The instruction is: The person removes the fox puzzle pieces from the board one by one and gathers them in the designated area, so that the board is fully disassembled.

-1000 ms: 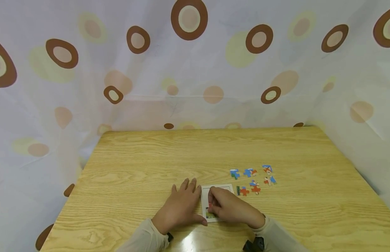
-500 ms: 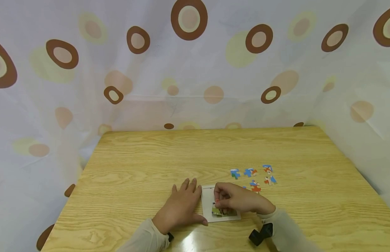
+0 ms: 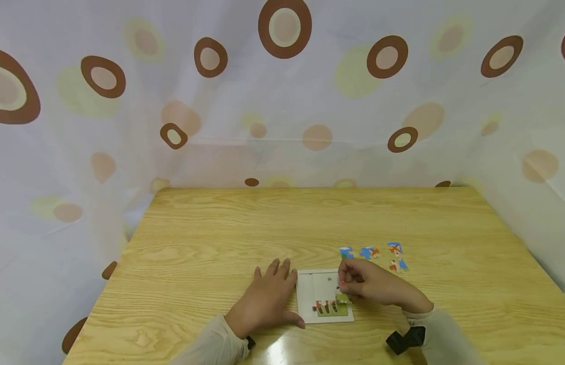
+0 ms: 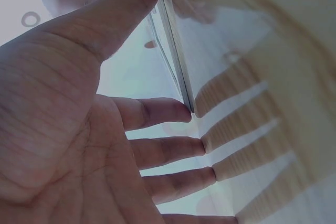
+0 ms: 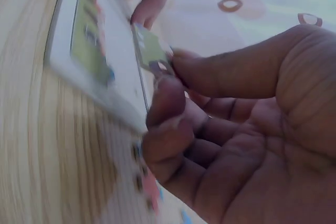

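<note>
A white puzzle tray (image 3: 305,289) lies on the table with joined jigsaw pieces (image 3: 331,309) along its lower edge. My left hand (image 3: 266,300) rests with fingers spread at the tray's left side. In the left wrist view its fingertips (image 4: 197,146) meet the tabletop, and the thumb lies by the tray edge (image 4: 181,80). My right hand (image 3: 378,286) pinches a green jigsaw piece (image 5: 149,45) between thumb and fingers, over the tray's right side. The right wrist view shows this piece tilted above the tray, its lower end covered by fingertips.
Several loose jigsaw pieces, among them a blue one (image 3: 346,252) and a blue-and-orange one (image 3: 394,248), lie beyond the right hand, which hides part of that group. Behind the wooden table (image 3: 209,228) hangs a patterned cloth (image 3: 282,101).
My right hand has moved right across the tray with the pinched jigsaw piece, uncovering the joined pieces. The left hand stays beside the tray. The head view has shifted slightly.
</note>
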